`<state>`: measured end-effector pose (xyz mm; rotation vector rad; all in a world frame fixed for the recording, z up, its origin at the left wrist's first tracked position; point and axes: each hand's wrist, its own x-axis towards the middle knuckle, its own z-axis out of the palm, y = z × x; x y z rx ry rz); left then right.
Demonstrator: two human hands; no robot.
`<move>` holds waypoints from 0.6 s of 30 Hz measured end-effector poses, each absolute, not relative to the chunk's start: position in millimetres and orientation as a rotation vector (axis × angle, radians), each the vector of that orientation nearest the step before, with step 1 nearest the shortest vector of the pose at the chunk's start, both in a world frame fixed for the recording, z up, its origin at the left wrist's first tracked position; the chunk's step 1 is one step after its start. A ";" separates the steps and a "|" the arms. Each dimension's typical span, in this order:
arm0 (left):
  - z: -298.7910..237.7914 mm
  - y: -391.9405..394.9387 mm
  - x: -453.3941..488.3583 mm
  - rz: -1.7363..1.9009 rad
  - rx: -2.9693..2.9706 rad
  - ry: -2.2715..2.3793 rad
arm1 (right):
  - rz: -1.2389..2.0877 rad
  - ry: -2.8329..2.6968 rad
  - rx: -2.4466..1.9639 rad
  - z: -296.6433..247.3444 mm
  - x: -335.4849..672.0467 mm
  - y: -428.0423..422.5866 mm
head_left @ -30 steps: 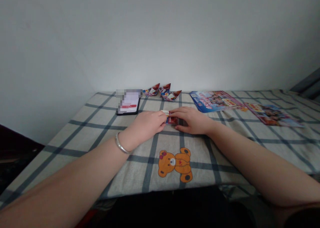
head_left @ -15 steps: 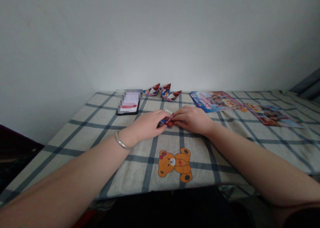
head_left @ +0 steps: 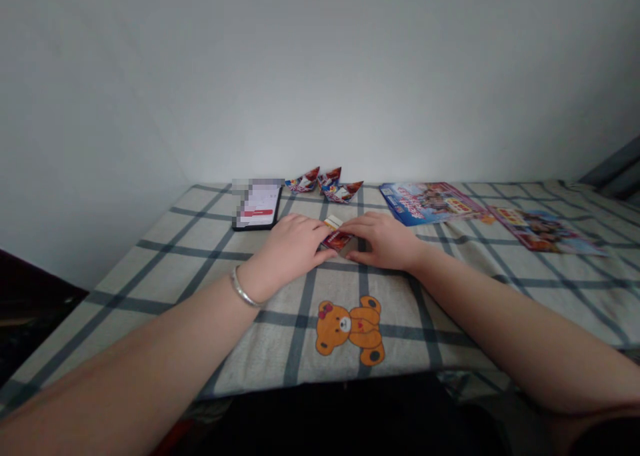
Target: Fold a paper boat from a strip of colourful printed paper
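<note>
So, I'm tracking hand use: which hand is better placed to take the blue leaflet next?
Right, probably: the blue leaflet lies just beyond the right hand; the left hand sits farther, across the folded paper.

No print is legible on the magazines [head_left: 430, 203] or phone screen [head_left: 259, 205].

phone [head_left: 257, 206] far left; paper boats [head_left: 344, 191] beside it; leaflets [head_left: 430, 201] right; bear print [head_left: 350, 328] near edge

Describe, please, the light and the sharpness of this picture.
Head view: soft, dim light, no hard shadows; the phone screen is pixelated; the folded paper between the left hand and right hand looks blurred; the arms stretch wide at the lower corners.
</note>
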<state>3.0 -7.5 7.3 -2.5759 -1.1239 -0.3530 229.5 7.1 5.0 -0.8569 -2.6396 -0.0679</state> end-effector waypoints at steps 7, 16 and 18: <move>5.3 -4.1 2.3 -0.400 -2.658 -1.191 | -0.064 -2.638 -0.835 1.0 229.4 11.0; 5.0 -8.2 6.5 -0.397 -2.710 -1.121 | -0.141 -2.676 -0.762 6.6 228.7 6.3; 6.4 -9.2 7.4 -0.391 -2.704 -1.111 | -0.160 -2.700 -0.755 7.4 228.2 4.4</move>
